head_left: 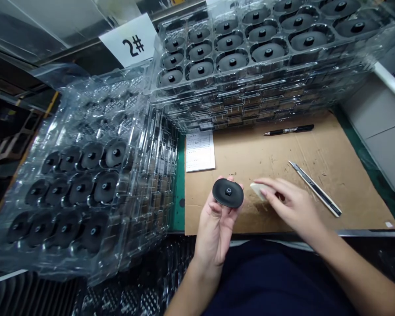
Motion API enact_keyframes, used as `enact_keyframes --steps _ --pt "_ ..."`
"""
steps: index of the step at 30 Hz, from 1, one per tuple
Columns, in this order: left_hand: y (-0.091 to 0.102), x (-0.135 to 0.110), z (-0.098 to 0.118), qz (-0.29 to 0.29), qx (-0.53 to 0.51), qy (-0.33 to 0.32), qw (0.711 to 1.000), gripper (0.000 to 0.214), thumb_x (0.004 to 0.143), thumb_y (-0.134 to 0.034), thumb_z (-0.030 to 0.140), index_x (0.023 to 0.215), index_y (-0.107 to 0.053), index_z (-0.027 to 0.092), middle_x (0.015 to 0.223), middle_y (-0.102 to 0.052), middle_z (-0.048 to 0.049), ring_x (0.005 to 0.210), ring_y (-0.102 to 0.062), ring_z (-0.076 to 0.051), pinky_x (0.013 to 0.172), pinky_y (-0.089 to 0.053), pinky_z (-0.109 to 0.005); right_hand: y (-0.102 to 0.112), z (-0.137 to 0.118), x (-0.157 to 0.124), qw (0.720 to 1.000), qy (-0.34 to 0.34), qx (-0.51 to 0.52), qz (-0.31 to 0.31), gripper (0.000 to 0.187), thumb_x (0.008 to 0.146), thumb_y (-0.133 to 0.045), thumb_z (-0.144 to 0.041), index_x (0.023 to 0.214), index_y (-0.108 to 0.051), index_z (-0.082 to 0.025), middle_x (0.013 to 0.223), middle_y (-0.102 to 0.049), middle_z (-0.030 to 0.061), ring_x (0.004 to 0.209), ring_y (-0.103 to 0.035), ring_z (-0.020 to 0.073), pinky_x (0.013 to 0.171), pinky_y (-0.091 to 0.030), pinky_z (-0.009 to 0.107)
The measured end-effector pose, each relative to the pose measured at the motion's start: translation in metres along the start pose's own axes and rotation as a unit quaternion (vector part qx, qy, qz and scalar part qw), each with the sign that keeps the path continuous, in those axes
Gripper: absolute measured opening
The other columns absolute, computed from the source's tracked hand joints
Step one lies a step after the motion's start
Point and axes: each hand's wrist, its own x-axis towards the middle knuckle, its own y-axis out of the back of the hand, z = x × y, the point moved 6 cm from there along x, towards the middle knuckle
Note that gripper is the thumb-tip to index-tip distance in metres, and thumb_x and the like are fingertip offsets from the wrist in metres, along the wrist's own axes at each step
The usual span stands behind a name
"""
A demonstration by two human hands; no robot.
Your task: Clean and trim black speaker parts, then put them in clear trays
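Note:
My left hand is palm up and holds a flat black oval disc with a small raised central boss, its fingertips showing behind the far edge. My right hand pinches a small white block, perhaps an eraser, between fingers and thumb. The block is just to the right of the disc, with a narrow gap between them. Both hands are above a sheet of brown cardboard.
Clear plastic trays of black discs stand stacked at the back, and another stack lies at left. On the cardboard are a utility knife, a black pen and a printed paper sheet. A "2#" card stands behind.

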Motion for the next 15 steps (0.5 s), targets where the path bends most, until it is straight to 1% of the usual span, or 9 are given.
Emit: enact_keyframes --steps 3,4,6,7,9,11,13,14,15 --pt "0.001 0.001 0.0 0.002 -0.009 -0.001 1.0 0.046 0.085 -0.052 0.036 0.125 -0.051 0.014 0.135 -0.049 -0.0149 0.123 -0.046 -0.031 0.102 -0.041 -0.039 -0.02 0.026 -0.009 0.999 -0.012 -0.001 -0.034 0.024 0.089 -0.047 -0.03 0.103 -0.065 -0.025 0.092 -0.068 0.002 0.081 -0.063 0.0163 0.07 -0.05 0.028" --pt "0.001 0.002 0.0 0.003 -0.009 0.001 1.0 0.045 0.085 -0.052 0.035 0.126 -0.05 0.015 0.134 -0.049 -0.0148 0.122 -0.048 -0.03 0.102 -0.041 -0.039 -0.021 0.029 -0.01 0.999 -0.013 0.001 -0.038 0.023 0.088 -0.047 -0.03 0.101 -0.066 -0.025 0.092 -0.069 0.0023 0.083 -0.064 0.0171 0.071 -0.051 0.029" --pt "0.001 0.002 -0.001 0.002 -0.007 0.007 1.0 0.046 0.085 -0.054 0.033 0.128 -0.049 0.018 0.133 -0.051 -0.0141 0.119 -0.05 -0.03 0.099 -0.043 -0.039 -0.013 0.024 -0.006 0.999 -0.024 0.005 -0.027 0.024 0.088 -0.047 -0.032 0.103 -0.065 -0.024 0.098 -0.068 0.0029 0.088 -0.064 0.0183 0.072 -0.052 0.03" --pt "0.001 0.002 -0.002 -0.002 -0.004 0.01 1.0 0.046 0.084 -0.055 0.033 0.128 -0.049 0.02 0.132 -0.051 -0.0136 0.118 -0.051 -0.03 0.098 -0.045 -0.04 -0.005 0.015 -0.002 1.0 -0.026 0.008 -0.011 0.026 0.088 -0.048 -0.033 0.106 -0.064 -0.025 0.103 -0.067 0.0033 0.09 -0.064 0.0186 0.072 -0.051 0.03" --pt "0.0 0.001 -0.005 -0.01 0.006 0.012 1.0 0.047 0.082 -0.059 0.032 0.127 -0.05 0.021 0.131 -0.052 -0.0125 0.117 -0.052 -0.029 0.095 -0.047 -0.038 0.011 -0.014 0.005 1.0 -0.005 0.017 0.023 0.029 0.088 -0.049 -0.032 0.114 -0.059 -0.026 0.109 -0.064 0.0036 0.092 -0.062 0.0182 0.071 -0.05 0.029" --pt "0.0 -0.001 -0.008 -0.016 0.025 0.015 0.999 0.049 0.081 -0.062 0.03 0.127 -0.05 0.023 0.129 -0.055 -0.0112 0.116 -0.053 -0.027 0.092 -0.049 -0.035 0.02 -0.054 0.007 0.996 0.078 0.038 0.037 0.031 0.089 -0.049 -0.027 0.119 -0.056 -0.024 0.107 -0.063 0.0036 0.092 -0.059 0.0162 0.075 -0.048 0.029" --pt "0.001 -0.003 -0.01 -0.019 0.04 0.018 0.999 0.047 0.082 -0.061 0.027 0.127 -0.05 0.024 0.126 -0.057 -0.0101 0.116 -0.053 -0.025 0.092 -0.049 -0.032 0.019 -0.088 0.004 0.984 0.169 0.049 0.032 0.029 0.089 -0.046 -0.02 0.115 -0.057 -0.019 0.1 -0.063 0.0052 0.091 -0.056 0.0157 0.08 -0.046 0.03" --pt "0.002 -0.004 -0.01 -0.019 0.046 0.016 0.999 0.046 0.082 -0.061 0.026 0.127 -0.05 0.024 0.126 -0.057 -0.0094 0.116 -0.053 -0.025 0.092 -0.049 -0.032 0.015 -0.099 0.003 0.98 0.193 0.051 0.008 0.027 0.089 -0.045 -0.017 0.113 -0.057 -0.017 0.097 -0.063 0.0054 0.089 -0.056 0.0153 0.081 -0.045 0.03" --pt "0.002 -0.005 -0.009 -0.019 0.05 0.009 0.999 0.045 0.082 -0.061 0.026 0.126 -0.051 0.025 0.127 -0.056 -0.0085 0.116 -0.053 -0.026 0.093 -0.049 -0.032 0.009 -0.105 0.002 0.978 0.203 0.05 -0.026 0.025 0.089 -0.044 -0.015 0.11 -0.058 -0.016 0.094 -0.063 0.0048 0.086 -0.055 0.0146 0.079 -0.045 0.03"
